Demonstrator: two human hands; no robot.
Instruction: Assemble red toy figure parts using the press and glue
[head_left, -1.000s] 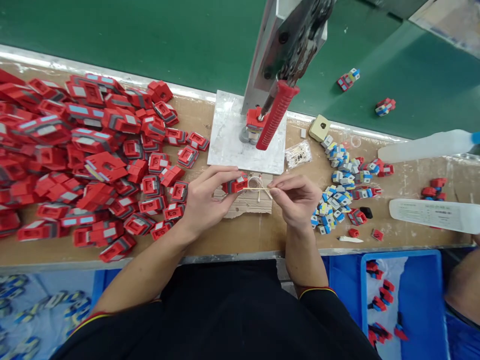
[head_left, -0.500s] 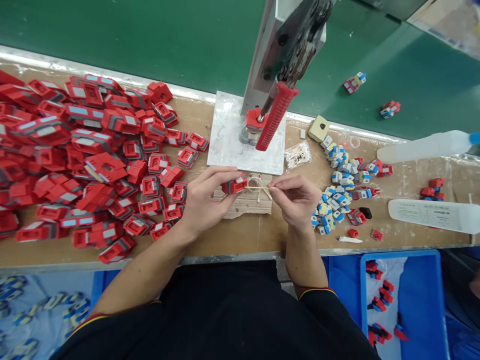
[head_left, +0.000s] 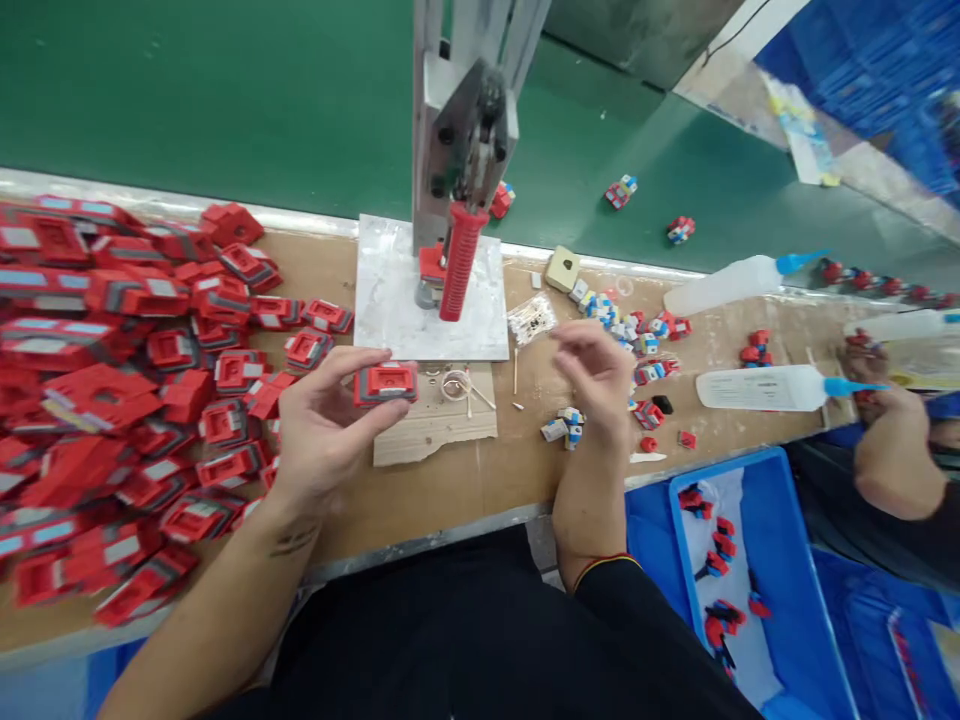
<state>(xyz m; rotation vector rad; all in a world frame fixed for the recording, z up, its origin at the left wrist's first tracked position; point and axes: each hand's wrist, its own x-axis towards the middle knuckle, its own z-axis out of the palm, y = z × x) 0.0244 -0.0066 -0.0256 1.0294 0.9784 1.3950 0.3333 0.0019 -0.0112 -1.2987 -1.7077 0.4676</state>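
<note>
My left hand [head_left: 330, 420] grips a red toy part with grey sides [head_left: 385, 384] between thumb and fingers, its recessed face towards me. My right hand [head_left: 596, 375] hovers over the board with loosely bent fingers, thumb and forefinger apart and nothing visible between them. Beside it, partly covered by the hand, lie small white, blue and yellow toy parts [head_left: 600, 305]. A cotton swab [head_left: 515, 371] rests on the board left of that hand. Between the hands, a small round cup [head_left: 454, 386] and more swabs sit on a torn cardboard piece [head_left: 409, 437].
A hand press with a red lever [head_left: 463, 262] stands on a metal plate [head_left: 375, 300]. Red parts [head_left: 112, 380] are heaped at left. Plastic bottles [head_left: 761, 389] and a blue bin [head_left: 787, 520] are at right. Farther right is a co-worker's arm [head_left: 896, 450].
My right hand has let go of the cotton swab, now on the board, and moved right relative to the press. My left hand has turned the red part. The view has shifted right.
</note>
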